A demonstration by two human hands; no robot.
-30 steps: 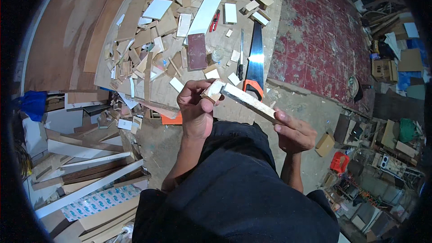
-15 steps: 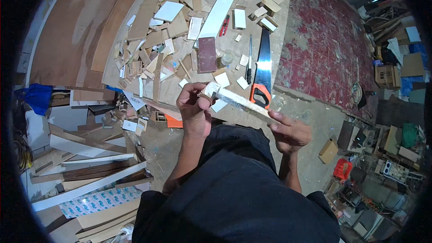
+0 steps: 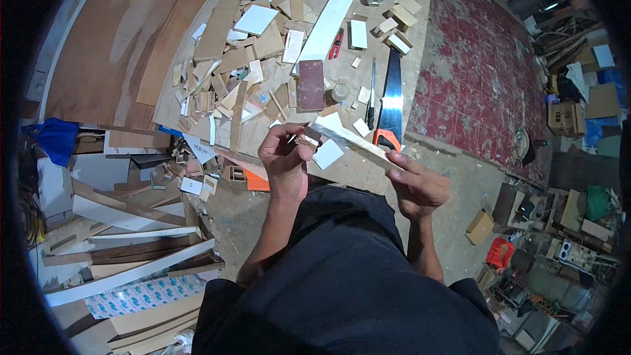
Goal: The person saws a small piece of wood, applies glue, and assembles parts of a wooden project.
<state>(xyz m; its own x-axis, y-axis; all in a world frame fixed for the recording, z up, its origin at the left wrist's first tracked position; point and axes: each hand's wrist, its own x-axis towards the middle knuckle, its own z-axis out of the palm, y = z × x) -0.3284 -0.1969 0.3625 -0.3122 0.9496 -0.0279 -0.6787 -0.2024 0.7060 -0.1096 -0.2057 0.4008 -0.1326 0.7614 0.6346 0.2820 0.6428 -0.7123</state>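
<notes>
My left hand (image 3: 286, 165) is closed around a small wooden piece (image 3: 307, 139), pinched between thumb and fingers in front of my body. Most of that piece is covered by the fingers. In my right hand (image 3: 422, 190) is the near end of a long, narrow, pale wooden strip (image 3: 360, 141), held between thumb and fingers. It slants up and left, its far end lying against or just over the small piece; I cannot tell if they touch. Below both hands is the near edge of the worktable (image 3: 263, 128).
Wood offcuts (image 3: 256, 20) are heaped on the table's left half. A handsaw (image 3: 392, 92) with an orange handle, a thin dark-handled file-like tool (image 3: 371, 108), red-handled pliers (image 3: 337, 43) and a maroon block (image 3: 311, 85) lie there too. Boards (image 3: 138, 269) are stacked at lower left.
The strip in my right hand has shifted and tilted slightly over the small piece, and the right hand has moved a little left. The view has shifted slightly; my left hand stays nearly in place.
</notes>
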